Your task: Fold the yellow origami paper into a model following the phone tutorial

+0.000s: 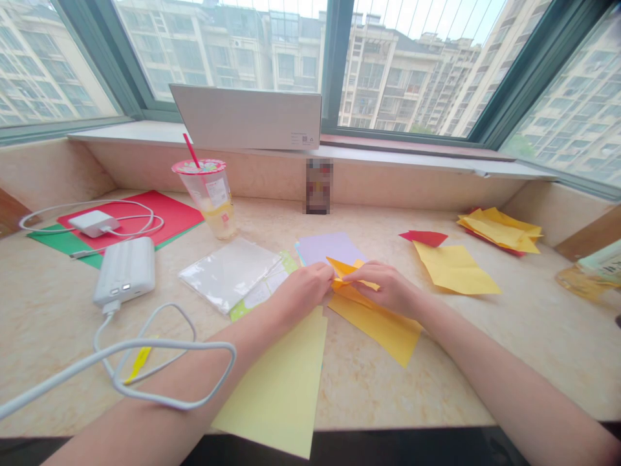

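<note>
My left hand (314, 283) pinches the left end of a folded piece of orange paper (343, 267). From the other side my right hand (383, 283) grips the same paper, its fingers lying along a fold. Below both hands lies a flat orange-yellow sheet (383, 327), partly covered by the right hand. A pale yellow sheet (286, 382) extends under my left forearm past the table's front edge. Just beyond the hands is a lilac sheet (330, 248).
A cup with a red straw (213, 200), a white power bank (127, 268) with a looping cable, and a clear plastic sleeve (230, 272) stand or lie left. Right are a yellow sheet (456, 268), a red paper piece (424, 237), a paper pile (502, 228) and a bottle (594, 272).
</note>
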Demonstrator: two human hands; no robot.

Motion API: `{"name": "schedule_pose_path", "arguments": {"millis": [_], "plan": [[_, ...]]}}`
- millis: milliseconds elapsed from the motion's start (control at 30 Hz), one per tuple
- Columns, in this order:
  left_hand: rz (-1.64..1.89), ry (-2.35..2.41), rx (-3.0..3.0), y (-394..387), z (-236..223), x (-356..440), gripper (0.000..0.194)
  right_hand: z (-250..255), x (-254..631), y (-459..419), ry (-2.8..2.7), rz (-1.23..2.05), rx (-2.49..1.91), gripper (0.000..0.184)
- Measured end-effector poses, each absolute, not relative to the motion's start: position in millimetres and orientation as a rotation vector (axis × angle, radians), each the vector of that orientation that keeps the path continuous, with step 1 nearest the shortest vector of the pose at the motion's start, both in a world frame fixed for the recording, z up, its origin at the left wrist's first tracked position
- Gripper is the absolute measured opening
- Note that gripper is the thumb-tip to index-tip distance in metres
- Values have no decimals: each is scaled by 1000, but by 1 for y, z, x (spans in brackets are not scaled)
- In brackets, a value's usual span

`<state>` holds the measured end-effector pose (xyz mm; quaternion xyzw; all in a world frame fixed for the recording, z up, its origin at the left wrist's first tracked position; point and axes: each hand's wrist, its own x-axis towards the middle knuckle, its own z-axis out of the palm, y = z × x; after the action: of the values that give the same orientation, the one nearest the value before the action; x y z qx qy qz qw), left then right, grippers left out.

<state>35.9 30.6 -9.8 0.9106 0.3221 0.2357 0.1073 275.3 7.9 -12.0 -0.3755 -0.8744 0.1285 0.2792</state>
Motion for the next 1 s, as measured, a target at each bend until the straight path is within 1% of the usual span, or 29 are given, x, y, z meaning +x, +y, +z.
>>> {"name": "schedule_pose_path", "arguments": {"millis": [133, 267, 533, 667, 833, 867, 967, 1000], "plan": [[660, 919, 2754, 29, -7, 34, 18, -11, 274, 5, -2320, 308, -1044, 25], [611, 857, 2827, 29, -6, 33, 15, -7, 275, -1, -2377, 291, -1011, 28], [590, 717, 2980, 28, -3, 31, 19, 4, 276, -11, -2568, 242, -906, 38], [594, 665, 2983, 27, -1, 29, 12, 3, 274, -11, -2582, 210, -898, 38], [538, 521, 2995, 28, 10, 23, 10, 5, 272, -13, -2653, 143, -877, 35], [557, 501, 2997, 28, 12, 22, 13, 6, 272, -14, -2672, 140, -866, 34], [653, 456, 2959, 29, 15, 19, 39, 14, 270, -17, -2710, 172, -831, 30], [661, 429, 2944, 28, 15, 19, 45, 17, 270, -17, -2716, 186, -825, 29]]}}
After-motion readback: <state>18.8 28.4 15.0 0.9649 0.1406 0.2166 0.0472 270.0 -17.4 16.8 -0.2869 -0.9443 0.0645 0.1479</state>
